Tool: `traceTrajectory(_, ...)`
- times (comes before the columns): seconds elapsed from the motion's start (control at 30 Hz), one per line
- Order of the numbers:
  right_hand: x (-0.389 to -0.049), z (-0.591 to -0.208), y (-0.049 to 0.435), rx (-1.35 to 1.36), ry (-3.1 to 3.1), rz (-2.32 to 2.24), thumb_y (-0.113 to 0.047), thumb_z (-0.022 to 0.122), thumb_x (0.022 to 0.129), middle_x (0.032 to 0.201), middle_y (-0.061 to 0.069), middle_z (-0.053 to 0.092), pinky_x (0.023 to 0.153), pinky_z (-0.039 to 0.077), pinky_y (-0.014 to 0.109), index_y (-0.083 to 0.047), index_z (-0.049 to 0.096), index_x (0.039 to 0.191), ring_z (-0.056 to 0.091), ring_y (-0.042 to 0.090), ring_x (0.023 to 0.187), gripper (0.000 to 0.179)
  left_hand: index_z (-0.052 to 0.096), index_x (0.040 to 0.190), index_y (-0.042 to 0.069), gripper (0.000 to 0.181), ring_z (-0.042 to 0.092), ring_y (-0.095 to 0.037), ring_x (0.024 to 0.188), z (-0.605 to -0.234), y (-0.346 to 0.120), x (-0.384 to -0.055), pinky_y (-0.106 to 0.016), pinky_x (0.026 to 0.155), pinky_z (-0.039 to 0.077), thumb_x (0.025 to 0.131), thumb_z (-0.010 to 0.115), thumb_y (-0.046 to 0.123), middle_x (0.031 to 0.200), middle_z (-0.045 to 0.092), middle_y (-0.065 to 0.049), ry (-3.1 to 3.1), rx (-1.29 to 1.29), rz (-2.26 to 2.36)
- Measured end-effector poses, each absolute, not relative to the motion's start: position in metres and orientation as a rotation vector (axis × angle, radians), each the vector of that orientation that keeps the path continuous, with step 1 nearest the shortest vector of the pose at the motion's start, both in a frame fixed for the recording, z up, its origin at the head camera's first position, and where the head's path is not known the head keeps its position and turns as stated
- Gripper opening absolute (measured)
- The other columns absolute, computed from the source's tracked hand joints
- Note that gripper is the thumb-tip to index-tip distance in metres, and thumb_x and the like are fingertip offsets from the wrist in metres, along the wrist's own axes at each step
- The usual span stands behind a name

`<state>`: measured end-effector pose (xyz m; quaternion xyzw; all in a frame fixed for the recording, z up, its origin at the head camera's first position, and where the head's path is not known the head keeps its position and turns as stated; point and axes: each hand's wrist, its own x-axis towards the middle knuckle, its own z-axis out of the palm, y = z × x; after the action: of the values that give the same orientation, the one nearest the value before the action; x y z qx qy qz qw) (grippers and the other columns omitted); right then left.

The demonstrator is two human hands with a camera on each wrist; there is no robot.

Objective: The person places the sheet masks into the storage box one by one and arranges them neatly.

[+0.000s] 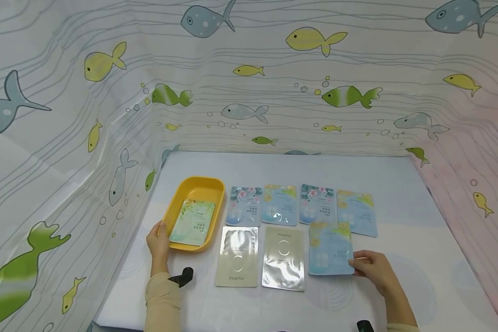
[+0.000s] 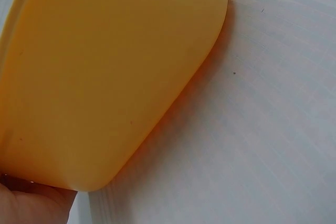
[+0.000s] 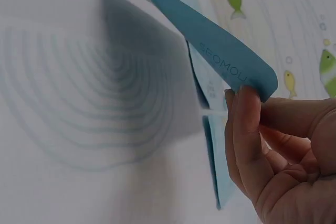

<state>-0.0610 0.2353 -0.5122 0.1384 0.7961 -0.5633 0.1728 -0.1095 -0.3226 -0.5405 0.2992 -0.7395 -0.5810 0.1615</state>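
Note:
My left hand (image 1: 158, 240) grips the near left edge of a yellow plastic tray (image 1: 221, 193). In the left wrist view the tray's wall (image 2: 110, 77) fills much of the picture, and only part of the hand (image 2: 34, 203) shows at the corner. A green-and-white face mask packet (image 1: 192, 222) lies inside the tray. My right hand (image 1: 373, 268) pinches the lower right corner of a light blue face mask packet (image 1: 330, 251). In the right wrist view, thumb and fingers hold this packet (image 3: 226, 59) tilted, raised off the table, with its shadow below.
Several blue packets, some with flowers (image 1: 244, 206), lie in a row at the back. Two silver packets (image 1: 237, 258) lie side by side in front of them. The white table (image 1: 274, 309) stands against fish-patterned cloth walls (image 1: 249, 92).

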Motion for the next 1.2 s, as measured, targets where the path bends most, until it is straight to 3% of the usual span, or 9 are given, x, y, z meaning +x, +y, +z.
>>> traceTrajectory(0.57,-0.093,-0.485,0.184,0.180,2.187,-1.807,0.001,0.063,0.085,0.083,0.011,0.068,0.067,0.057,0.030,0.019,0.054,0.108,0.064,0.013,0.068,0.030,0.042,0.133,-0.013,0.045,0.033,-0.039,0.132,-0.543,-0.325,-0.110,-0.046,0.110,0.027,0.102,0.036,0.019,0.139,0.040,-0.030,-2.098,0.839,-1.663)
traceTrajectory(1.2,-0.143,-0.475,0.070,-0.044,2.050,-1.921,0.003,0.064,0.085,0.081,0.012,0.069,0.066,0.057,0.030,0.016,0.059,0.102,0.063,0.012,0.061,0.022,0.042,0.133,-0.013,0.045,0.032,-0.040,0.132,-0.541,-0.325,-0.109,-0.047,0.110,0.026,0.102,0.036,0.019,0.139,0.039,-0.031,-2.108,0.864,-1.657)
